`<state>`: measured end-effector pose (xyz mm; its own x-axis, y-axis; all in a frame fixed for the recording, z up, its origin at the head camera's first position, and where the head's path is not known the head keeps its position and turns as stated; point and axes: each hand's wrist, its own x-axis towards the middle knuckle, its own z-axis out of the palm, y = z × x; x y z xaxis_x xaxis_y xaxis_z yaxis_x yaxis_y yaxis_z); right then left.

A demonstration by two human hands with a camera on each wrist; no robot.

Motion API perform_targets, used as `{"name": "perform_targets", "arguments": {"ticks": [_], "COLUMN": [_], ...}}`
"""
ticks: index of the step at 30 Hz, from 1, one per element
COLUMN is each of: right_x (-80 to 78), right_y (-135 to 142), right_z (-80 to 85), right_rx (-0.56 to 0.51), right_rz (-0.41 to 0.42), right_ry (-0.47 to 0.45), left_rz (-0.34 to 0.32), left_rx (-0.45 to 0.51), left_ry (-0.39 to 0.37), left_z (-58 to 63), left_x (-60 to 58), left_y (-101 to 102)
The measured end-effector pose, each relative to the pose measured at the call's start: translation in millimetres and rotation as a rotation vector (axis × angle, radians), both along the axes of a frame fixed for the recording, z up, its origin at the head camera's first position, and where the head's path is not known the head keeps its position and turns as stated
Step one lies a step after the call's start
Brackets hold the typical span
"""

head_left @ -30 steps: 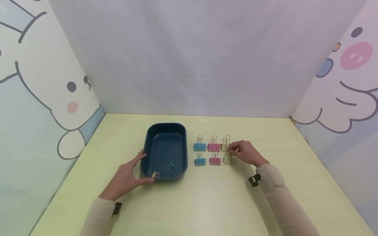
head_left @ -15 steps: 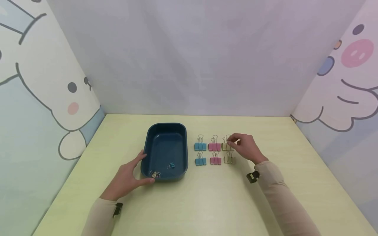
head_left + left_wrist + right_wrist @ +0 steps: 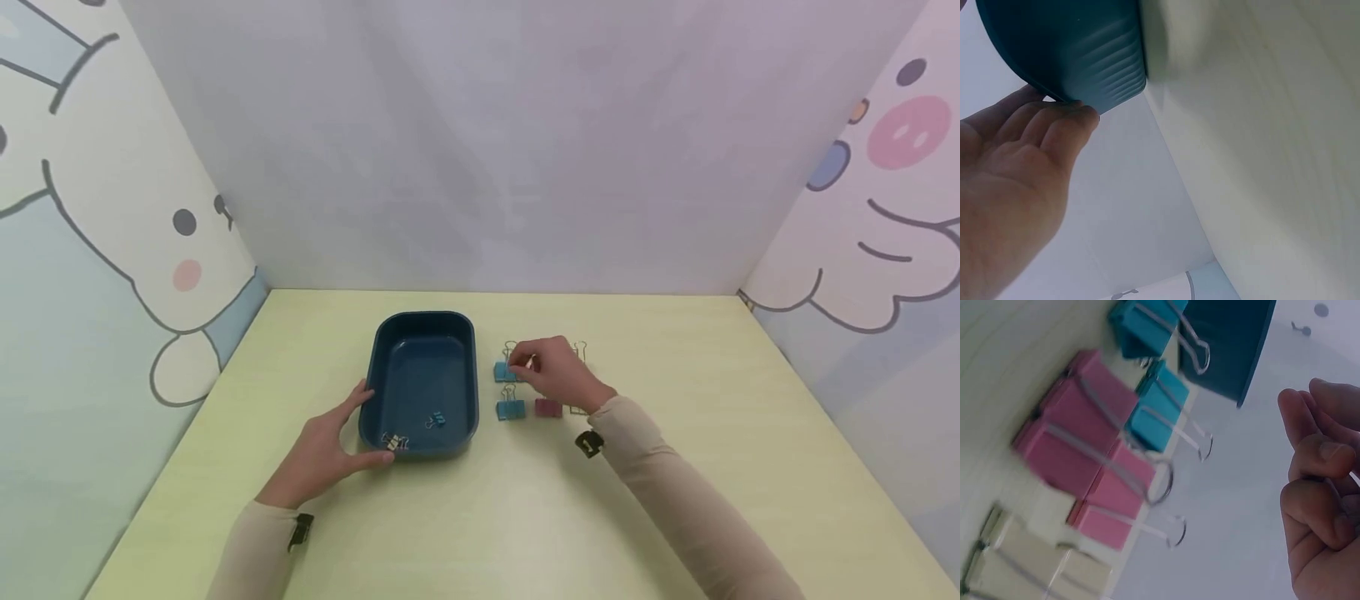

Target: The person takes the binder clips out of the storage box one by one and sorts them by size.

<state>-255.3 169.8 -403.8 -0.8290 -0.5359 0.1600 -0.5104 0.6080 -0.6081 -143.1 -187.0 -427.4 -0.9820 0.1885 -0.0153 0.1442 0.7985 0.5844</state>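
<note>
My left hand [image 3: 318, 458] rests on the near left corner of a dark blue tray [image 3: 476, 383], thumb at the front rim and fingers against the left side. In the left wrist view its fingertips touch the outer wall. Over the back row of binder clips, my right hand [image 3: 558, 372] has bent fingers with nothing visible between them. Its fingertips overlap the back blue binder clip [image 3: 503, 372] in the head view. Two pink binder clips, one at the front [image 3: 548, 408], stand beside the blue ones; the back pink one is hidden by the hand there but shows in the right wrist view.
Another blue binder clip [image 3: 511, 410] stands in the front row. Pale yellow binder clips [image 3: 1019, 553] form the right column, partly covered by the right arm in the head view. Inside the tray lie a small blue clip [image 3: 437, 419] and small pale clips [image 3: 393, 442]. Walls enclose the table.
My right hand has moved from the front yellow clip to the back yellow one, then left to the back blue clip. The clips keep their places. My left hand has stayed at the tray.
</note>
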Motion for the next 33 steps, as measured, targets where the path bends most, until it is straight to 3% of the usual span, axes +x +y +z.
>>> {"name": "perform_targets", "arguments": {"ticks": [5, 13, 24, 33], "right_x": [0.0, 5.9, 17.6, 20.5], "right_y": [-32, -76, -112, -129], "right_z": [4.4, 11.2, -4.3, -15.7], "right_rx": [0.036, 0.125, 0.292, 0.52], "right_rz": [0.136, 0.237, 0.319, 0.301], "right_ry": [0.055, 0.036, 0.075, 0.16], "left_rz": [-0.005, 0.007, -0.002, -0.004], "left_rx": [0.006, 0.013, 0.023, 0.023], "left_ry": [0.007, -0.02, -0.007, 0.005], "left_z": [-0.8, 2.3, 0.9, 0.5], "left_x": [0.1, 0.0, 0.6, 1.1], "left_y": [0, 1, 1, 1]}}
